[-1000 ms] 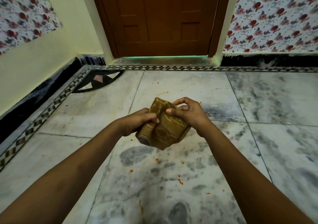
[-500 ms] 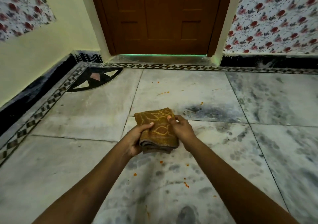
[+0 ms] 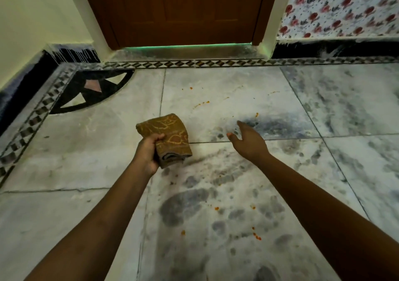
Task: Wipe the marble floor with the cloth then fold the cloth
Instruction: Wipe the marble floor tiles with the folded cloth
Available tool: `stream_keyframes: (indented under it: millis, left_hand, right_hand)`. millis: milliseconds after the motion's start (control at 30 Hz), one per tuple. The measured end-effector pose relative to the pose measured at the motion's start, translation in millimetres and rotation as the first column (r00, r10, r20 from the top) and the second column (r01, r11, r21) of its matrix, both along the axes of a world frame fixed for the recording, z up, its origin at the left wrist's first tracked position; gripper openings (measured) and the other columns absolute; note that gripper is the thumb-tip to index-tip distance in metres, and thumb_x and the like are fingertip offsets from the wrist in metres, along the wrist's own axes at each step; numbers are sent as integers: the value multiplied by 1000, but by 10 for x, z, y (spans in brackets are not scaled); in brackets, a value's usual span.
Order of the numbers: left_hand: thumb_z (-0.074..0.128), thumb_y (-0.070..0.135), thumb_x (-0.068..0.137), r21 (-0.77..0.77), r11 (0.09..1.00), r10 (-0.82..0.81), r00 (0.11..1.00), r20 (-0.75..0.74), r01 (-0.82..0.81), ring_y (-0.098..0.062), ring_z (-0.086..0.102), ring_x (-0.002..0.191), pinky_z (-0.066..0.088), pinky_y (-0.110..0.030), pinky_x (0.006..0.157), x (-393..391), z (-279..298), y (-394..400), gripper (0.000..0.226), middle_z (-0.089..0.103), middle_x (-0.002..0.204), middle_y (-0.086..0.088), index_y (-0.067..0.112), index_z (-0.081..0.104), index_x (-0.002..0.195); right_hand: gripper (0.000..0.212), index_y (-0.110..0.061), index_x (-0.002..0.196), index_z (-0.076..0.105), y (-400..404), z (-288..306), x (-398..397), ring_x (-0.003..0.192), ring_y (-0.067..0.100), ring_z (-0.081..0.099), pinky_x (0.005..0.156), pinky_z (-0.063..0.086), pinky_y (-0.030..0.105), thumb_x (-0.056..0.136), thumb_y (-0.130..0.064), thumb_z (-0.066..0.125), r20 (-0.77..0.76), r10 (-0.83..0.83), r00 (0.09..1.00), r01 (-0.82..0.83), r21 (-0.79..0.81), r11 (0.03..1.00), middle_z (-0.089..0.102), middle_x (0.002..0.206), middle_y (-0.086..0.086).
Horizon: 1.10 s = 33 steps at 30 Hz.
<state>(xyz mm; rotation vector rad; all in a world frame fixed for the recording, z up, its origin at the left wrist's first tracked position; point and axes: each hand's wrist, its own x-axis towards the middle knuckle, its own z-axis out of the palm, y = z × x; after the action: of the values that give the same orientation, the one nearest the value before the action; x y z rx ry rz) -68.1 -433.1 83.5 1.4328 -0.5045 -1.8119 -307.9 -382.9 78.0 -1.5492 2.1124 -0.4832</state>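
A brown cloth [image 3: 170, 135] with a yellow line pattern is folded into a thick pad and held just above the grey-white marble floor [image 3: 237, 194]. My left hand [image 3: 148, 153] grips its near left edge, thumb on top. My right hand [image 3: 248, 139] hovers open to the right of the cloth, apart from it, fingers spread over a dark patch of the marble. Small orange specks [image 3: 257, 236] lie scattered on the floor, some near me and some beyond the cloth.
A shut brown wooden door [image 3: 179, 11] stands straight ahead behind a raised threshold. A black-and-white patterned border [image 3: 194, 63] runs along the walls, with a fan-shaped inlay [image 3: 90, 90] in the left corner. Floral wallpaper [image 3: 339, 6] covers the right wall.
My right hand has let go of the folded cloth and moved off to the right. The cloth has come down lower and stays in my left hand alone.
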Motion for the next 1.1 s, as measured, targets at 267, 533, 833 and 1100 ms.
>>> stream_keyframes:
  millis: [267, 533, 833, 1100]
  left_hand:
    - [48, 3, 87, -218, 975, 108, 959, 263, -50, -27, 63, 81, 54, -37, 67, -231, -333, -1020, 26, 65, 93, -6, 17, 56, 107]
    - [49, 27, 90, -335, 929, 190, 572, 798, 159, -37, 57, 104, 46, -48, 96, -352, -588, -2116, 27, 62, 114, -16, 14, 57, 113]
    - [46, 44, 93, -99, 867, 12, 179, 984, 488, -37, 50, 117, 40, -42, 93, -914, -818, -3167, 54, 53, 129, -16, 33, 29, 143]
    - [29, 73, 83, 142, 584, 20, -190, 982, 799, -38, 29, 127, 22, -47, 108, -1282, -1318, -3388, 67, 31, 144, -18, 36, 40, 137]
  right_hand:
    - [61, -7, 147, 19, -1061, -831, -30, 143, 25, 16, 116, 9, 35, 98, -39, 35, -217, 8, 976, -27, -81, 996, 20, 155, 14]
    - [67, -11, 150, 6, -1801, -1372, -399, 145, 24, 3, 117, -2, 37, 97, -49, 22, -345, -6, 939, 6, 0, 1000, 5, 158, 11]
    - [81, -13, 149, 15, -1955, -1663, -361, 144, 33, 9, 115, -4, 39, 84, -60, 12, -403, -118, 908, 103, -59, 993, 10, 156, 17]
    - [73, -6, 138, 42, -1993, -1691, -353, 130, 43, 40, 109, 15, 44, 84, -53, 32, -397, -187, 899, 154, -112, 982, 39, 143, 25]
